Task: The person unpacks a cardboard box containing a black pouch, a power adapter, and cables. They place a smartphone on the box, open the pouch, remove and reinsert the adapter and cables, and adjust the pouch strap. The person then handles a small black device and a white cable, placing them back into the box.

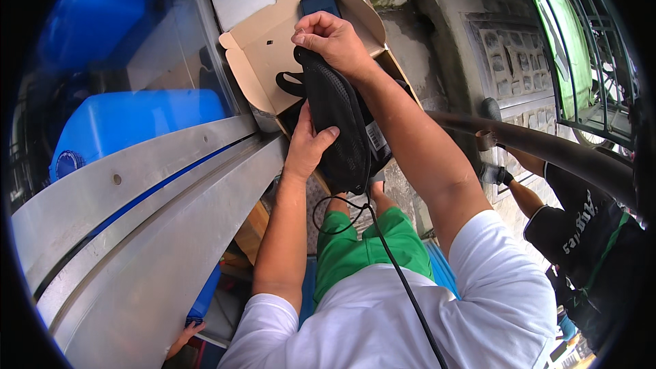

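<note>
Clerk: Largest piece first?
Checker: One grey steel frame (130, 239), running along the person's left. Next, one open brown carton (251, 72), flaps spread, ahead of the person.

Clerk: And the main article?
Checker: One black pouch (338, 113), elongated, mesh-textured in part. Location: above the carton's near part, held lengthwise, one end pointing away from the body.

Clerk: Step in hand?
Checker: Judged to be handling at the pouch's far end, one hand steadying, one hand at finer work. The next move seemed to call for a firm left hold and a precise right pinch.

Clerk: Hands?
Checker: Left hand (306, 150): closed about the pouch's near left side, thumb laid across the front, fingers mostly hidden behind; forearm rising nearly straight from the lower edge. Right hand (336, 42): reached farther forward, arm slanting inward, wrist bent over the far end, fingers curled, thumb and forefinger brought together — whether a tab or anything else sat between them could not be told.

Clerk: Small items?
Checker: One dark flat rectangle (320, 4), phone-like, at the carton's far side. Last, one black strap loop (291, 85), standing out from the pouch's left side.
</note>
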The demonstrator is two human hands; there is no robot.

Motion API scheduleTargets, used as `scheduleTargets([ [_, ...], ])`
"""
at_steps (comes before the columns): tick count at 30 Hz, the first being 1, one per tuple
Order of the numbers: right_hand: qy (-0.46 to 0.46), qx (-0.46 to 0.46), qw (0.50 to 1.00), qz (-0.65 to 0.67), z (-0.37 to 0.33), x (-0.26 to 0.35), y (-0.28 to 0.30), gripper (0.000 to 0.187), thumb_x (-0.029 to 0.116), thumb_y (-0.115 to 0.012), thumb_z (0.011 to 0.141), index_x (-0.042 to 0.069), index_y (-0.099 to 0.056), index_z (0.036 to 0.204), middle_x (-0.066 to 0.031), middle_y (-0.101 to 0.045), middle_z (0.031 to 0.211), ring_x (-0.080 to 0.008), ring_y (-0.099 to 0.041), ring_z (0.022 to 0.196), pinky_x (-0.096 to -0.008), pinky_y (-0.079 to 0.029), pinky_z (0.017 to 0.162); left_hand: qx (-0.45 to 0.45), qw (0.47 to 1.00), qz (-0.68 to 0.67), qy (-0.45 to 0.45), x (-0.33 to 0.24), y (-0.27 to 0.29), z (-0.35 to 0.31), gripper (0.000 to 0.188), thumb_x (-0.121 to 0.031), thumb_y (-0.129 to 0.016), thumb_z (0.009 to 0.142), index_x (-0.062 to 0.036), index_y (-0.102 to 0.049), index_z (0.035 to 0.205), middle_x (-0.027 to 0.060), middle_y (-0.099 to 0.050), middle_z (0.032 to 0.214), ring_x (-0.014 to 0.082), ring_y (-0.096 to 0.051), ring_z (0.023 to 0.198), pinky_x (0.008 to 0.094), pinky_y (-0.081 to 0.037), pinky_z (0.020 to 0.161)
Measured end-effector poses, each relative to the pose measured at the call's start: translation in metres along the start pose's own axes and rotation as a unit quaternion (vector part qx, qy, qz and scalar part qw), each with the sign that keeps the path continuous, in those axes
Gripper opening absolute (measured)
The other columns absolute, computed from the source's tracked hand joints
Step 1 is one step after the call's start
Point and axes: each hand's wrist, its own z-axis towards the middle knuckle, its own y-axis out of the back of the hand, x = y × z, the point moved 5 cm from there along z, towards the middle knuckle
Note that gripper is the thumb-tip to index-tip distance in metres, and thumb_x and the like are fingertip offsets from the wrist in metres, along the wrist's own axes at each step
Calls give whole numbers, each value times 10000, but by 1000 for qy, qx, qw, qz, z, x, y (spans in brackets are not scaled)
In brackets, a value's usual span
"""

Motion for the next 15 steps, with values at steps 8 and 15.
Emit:
scheduleTargets([
  [8,36,-2,999,32,7,-18,1,141,28,-748,889,10,-683,1013,-27,-707,930,-89,-660,858,-240,-543,797,-208,973,0,-98,-30,12,62,631,-460,-516,1048,65,-495,1397,150,-552,1369,208,-507,1273,321,-366,1097],
  [15,2,38,999,-2,11,4,12,140,67,-745,912,5,-687,1023,-54,-725,968,-118,-680,924,-270,-554,870,-318,947,23,-39,-41,6,93,488,-411,-614,1013,55,-673,1145,102,-681,1103,161,-582,1069,296,-437,964],
])
